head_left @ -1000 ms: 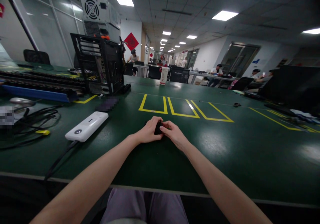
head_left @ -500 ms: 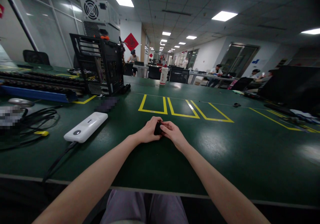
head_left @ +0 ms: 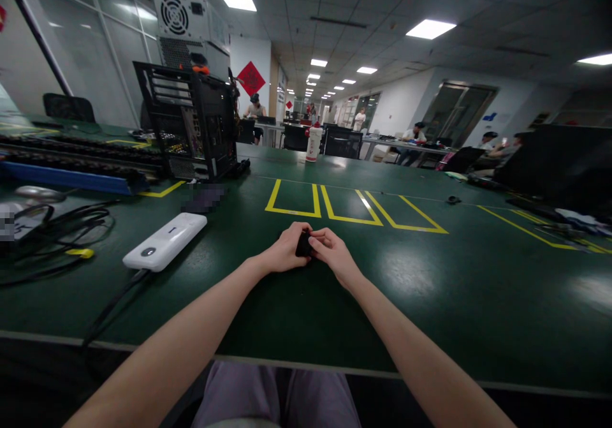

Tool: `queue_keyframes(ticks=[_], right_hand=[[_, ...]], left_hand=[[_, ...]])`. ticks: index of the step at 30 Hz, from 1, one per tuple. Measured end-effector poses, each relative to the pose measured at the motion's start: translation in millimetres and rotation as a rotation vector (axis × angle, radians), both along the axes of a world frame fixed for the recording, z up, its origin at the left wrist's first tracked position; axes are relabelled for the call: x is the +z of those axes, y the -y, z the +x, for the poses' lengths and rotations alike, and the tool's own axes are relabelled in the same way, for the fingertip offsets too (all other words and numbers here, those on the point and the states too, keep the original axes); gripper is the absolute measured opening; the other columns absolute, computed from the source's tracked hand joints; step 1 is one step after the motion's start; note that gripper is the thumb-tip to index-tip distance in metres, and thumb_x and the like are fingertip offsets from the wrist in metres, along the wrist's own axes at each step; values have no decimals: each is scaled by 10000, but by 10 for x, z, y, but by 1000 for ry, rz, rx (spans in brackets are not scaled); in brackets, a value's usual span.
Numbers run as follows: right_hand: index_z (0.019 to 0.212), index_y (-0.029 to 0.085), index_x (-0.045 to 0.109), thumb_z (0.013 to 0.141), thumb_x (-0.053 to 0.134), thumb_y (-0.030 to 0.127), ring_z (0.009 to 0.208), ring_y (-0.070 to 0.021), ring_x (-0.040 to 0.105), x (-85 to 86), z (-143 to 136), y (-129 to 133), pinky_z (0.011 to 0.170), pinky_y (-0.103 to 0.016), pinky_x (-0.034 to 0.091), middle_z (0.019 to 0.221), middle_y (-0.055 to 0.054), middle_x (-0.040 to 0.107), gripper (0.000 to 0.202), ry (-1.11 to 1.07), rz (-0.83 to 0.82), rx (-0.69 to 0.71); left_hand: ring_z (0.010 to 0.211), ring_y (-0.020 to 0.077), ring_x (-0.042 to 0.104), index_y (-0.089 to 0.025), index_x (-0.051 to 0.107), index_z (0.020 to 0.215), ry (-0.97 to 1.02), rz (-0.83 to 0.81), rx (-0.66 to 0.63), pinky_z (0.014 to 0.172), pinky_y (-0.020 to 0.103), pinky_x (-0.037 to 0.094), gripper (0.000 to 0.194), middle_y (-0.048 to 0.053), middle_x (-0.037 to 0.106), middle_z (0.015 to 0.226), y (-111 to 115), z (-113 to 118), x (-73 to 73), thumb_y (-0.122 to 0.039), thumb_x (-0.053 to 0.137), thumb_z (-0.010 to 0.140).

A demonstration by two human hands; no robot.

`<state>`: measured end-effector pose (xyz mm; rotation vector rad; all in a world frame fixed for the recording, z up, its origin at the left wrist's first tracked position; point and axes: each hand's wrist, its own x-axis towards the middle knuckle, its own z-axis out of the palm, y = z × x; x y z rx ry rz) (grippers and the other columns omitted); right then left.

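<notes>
Between my two hands is a small black object [head_left: 303,244], low over the green table [head_left: 306,313]; its kind cannot be made out, as my fingers cover much of it. My left hand [head_left: 287,249] is closed around it from the left, with the thumb along its near side and the fingers over the far side. On the right, my right hand [head_left: 333,254] pinches at the object's right side with thumb and fingertips. Just beyond my hands lie outlines of yellow tape [head_left: 294,212] on the tabletop.
A white power bank-like device [head_left: 165,242] with a black cable lies to the left, near coiled black cables [head_left: 67,236]. Behind it stand an open black computer case [head_left: 191,122] and a blue rail [head_left: 71,178]. A white bottle [head_left: 313,144] stands at the far edge.
My right hand has shifted very slightly, and a little more of the black object shows between the hands. Both hands stay in the same place on the table.
</notes>
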<state>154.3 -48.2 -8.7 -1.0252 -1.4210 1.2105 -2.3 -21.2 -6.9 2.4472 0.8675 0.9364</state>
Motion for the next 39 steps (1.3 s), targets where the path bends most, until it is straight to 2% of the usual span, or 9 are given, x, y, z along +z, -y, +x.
queue_keyframes(ticks=[8, 14, 20, 26, 34, 39], right_hand=[[929, 205, 549, 707, 576, 369, 898, -168, 550, -12, 21, -38, 817, -353, 440, 957, -30, 575, 276, 70, -18, -14], [886, 216, 527, 676, 622, 295, 867, -150, 565, 32, 30, 6, 807, -329, 441, 908, 1, 576, 244, 55, 47, 32], [806, 203, 527, 696, 589, 328, 833, -141, 552, 11, -12, -29, 795, -320, 438, 840, 6, 567, 177, 78, 130, -33], [939, 211, 527, 703, 577, 344, 893, -161, 544, -50, 2, -78, 805, -344, 430, 950, -25, 570, 275, 108, 66, -53], [886, 227, 497, 674, 620, 308, 885, -155, 558, 46, 42, 12, 795, -338, 439, 903, 1, 576, 258, 50, 14, 67], [853, 228, 504, 682, 601, 354, 808, -139, 564, 13, 25, -6, 779, -344, 445, 891, 14, 558, 234, 55, 46, 17]], left_hand=[[1004, 245, 460, -194, 328, 1120, 0, -13, -9, 899, 420, 379, 586, 76, 425, 1085, 2, -12, -1, -210, 629, 618], [1023, 255, 451, -193, 335, 1119, 12, -34, -8, 901, 431, 376, 593, 81, 420, 1099, -2, -12, 7, -211, 640, 610], [1025, 253, 450, -196, 342, 1118, 14, -45, -16, 901, 433, 376, 590, 80, 421, 1098, -10, -8, 1, -223, 646, 613], [1029, 255, 451, -201, 348, 1115, 34, -47, -9, 908, 440, 365, 592, 76, 424, 1092, -29, -2, -30, -212, 645, 604], [1021, 252, 451, -194, 356, 1103, 49, -48, -21, 895, 430, 375, 581, 76, 425, 1088, -20, -4, -18, -204, 646, 600], [1023, 248, 449, -201, 347, 1108, 43, -54, -18, 897, 424, 374, 587, 71, 419, 1090, -32, 2, -25, -215, 645, 604]])
